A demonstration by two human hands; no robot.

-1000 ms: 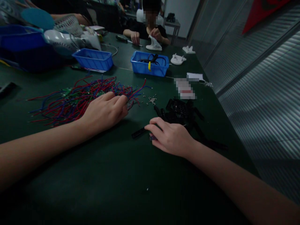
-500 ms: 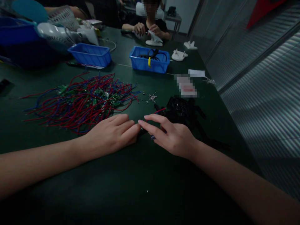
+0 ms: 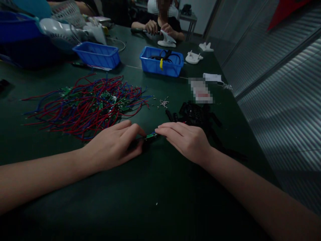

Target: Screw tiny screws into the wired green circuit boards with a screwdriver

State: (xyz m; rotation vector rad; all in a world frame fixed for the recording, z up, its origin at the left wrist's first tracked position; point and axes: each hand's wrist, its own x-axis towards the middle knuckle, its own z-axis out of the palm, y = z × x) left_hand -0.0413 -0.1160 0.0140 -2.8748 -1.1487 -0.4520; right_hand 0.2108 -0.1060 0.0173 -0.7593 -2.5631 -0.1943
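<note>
A small green circuit board (image 3: 151, 135) bridges the gap between my two hands, low over the table. My left hand (image 3: 116, 142) pinches its left end between thumb and fingers. At the other end, the closed fingertips of my right hand (image 3: 187, 138) grip the board where a blue wire shows; the exact grip is partly hidden. A red wire tip pokes out behind the right hand. Behind my left hand lies a tangled heap of circuit boards with red and blue wires (image 3: 82, 110). Beyond my right hand is a pile of black plastic parts (image 3: 194, 113).
Small screws (image 3: 164, 102) lie between the heaps. Two blue bins (image 3: 97, 57) stand farther back, the right-hand bin (image 3: 160, 68) with black cables. White plastic parts (image 3: 194, 58) lie at the back right. Across the table a person's hands (image 3: 160, 28) hold a screwdriver and a white part.
My left fingers have opened up slightly, exposing the green board. The right hand's spread fingers have come together at the board's right end.
</note>
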